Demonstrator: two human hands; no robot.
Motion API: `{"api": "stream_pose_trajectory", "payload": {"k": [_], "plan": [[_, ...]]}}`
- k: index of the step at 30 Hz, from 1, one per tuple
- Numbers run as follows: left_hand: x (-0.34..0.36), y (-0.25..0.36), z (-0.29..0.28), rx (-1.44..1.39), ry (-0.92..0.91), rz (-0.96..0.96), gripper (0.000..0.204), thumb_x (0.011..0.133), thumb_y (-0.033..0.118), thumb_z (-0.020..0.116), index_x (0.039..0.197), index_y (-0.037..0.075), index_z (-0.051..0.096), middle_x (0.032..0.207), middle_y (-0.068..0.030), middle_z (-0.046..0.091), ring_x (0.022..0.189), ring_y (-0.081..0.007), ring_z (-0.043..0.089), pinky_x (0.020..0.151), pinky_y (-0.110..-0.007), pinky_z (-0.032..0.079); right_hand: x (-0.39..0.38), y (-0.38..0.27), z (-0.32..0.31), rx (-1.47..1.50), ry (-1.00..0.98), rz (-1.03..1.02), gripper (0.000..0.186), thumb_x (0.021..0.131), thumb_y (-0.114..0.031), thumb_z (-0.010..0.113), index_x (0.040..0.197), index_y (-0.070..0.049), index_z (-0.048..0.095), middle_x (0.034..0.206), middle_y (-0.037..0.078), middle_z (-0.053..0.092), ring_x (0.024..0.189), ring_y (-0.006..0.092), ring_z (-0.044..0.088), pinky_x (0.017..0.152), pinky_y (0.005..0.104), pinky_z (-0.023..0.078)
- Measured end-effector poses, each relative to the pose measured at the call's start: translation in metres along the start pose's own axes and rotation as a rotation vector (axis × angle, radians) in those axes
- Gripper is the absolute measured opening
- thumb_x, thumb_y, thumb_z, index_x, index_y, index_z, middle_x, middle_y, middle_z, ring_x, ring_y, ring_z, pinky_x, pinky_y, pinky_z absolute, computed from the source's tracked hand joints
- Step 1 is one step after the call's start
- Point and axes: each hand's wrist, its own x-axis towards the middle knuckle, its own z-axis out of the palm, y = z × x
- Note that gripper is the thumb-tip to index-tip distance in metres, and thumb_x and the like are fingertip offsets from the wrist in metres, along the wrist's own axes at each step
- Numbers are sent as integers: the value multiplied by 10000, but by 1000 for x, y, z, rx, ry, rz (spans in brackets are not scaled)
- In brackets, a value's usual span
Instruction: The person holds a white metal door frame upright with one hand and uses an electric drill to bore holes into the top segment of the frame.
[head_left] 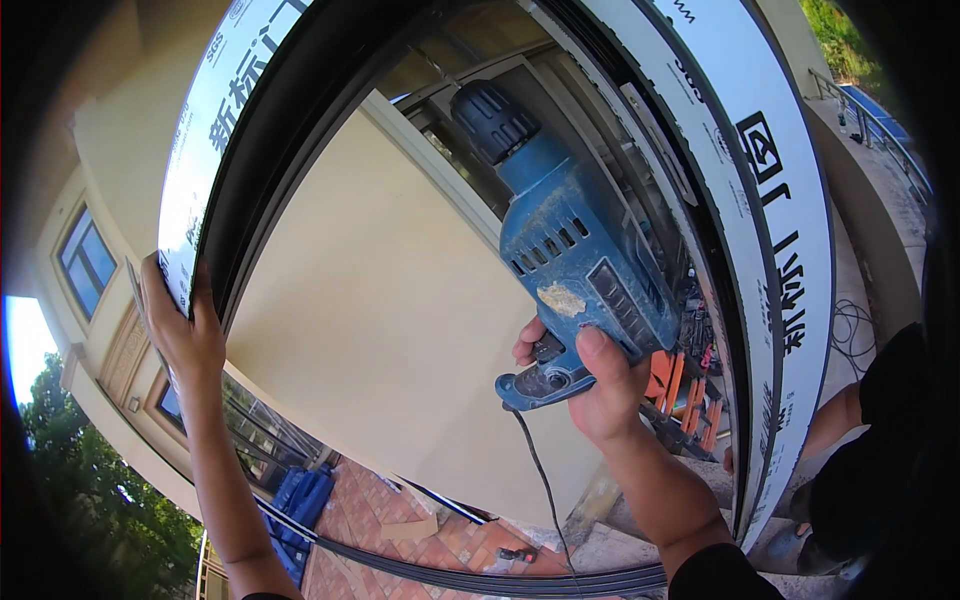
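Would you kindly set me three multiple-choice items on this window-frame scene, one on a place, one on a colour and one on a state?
1. Where is the left hand?
A. on the film-wrapped frame edge
B. on the drill's cord
C. on the brick paving

2. What colour is the body of the power drill?
A. red
B. blue
C. yellow

3. How is the drill held?
A. lying on the ground
B. hanging by its cord
C. gripped at the handle by the right hand, chuck pointing up and away

Answers: 1 A, its fingers lie on the white film at the left. 2 B, the dusty casing is blue. 3 C, the fingers wrap the handle.
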Motion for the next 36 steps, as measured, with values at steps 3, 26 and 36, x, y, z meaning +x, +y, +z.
{"api": "stream_pose_trajectory", "payload": {"k": [3,26,36], "plan": [[3,-5,-2,16,-29,-20,358,1035,203,601,1299,-33,550,1028,-214,652,909,-286,616,829,-383,490,8,5,5,-4,0,-19,299,954,-118,679,1215,15,617,965,140,718,839,226,718,753,389,603],[-7,1,-13,-34,-53,8,359,1010,216,610,1262,-27,530,1015,-227,603,916,-356,576,848,-438,465,2,13,3,10,5,-60,320,935,-123,686,1208,18,597,941,145,707,794,220,705,708,374,593],[43,74,-16,-204,-179,-9,720,866,586,726,1230,-9,547,896,-158,627,809,-254,581,747,-396,472,9,20,-7,-51,33,96,596,888,-460,661,1243,3,542,896,153,660,754,259,653,663,389,552]]}}
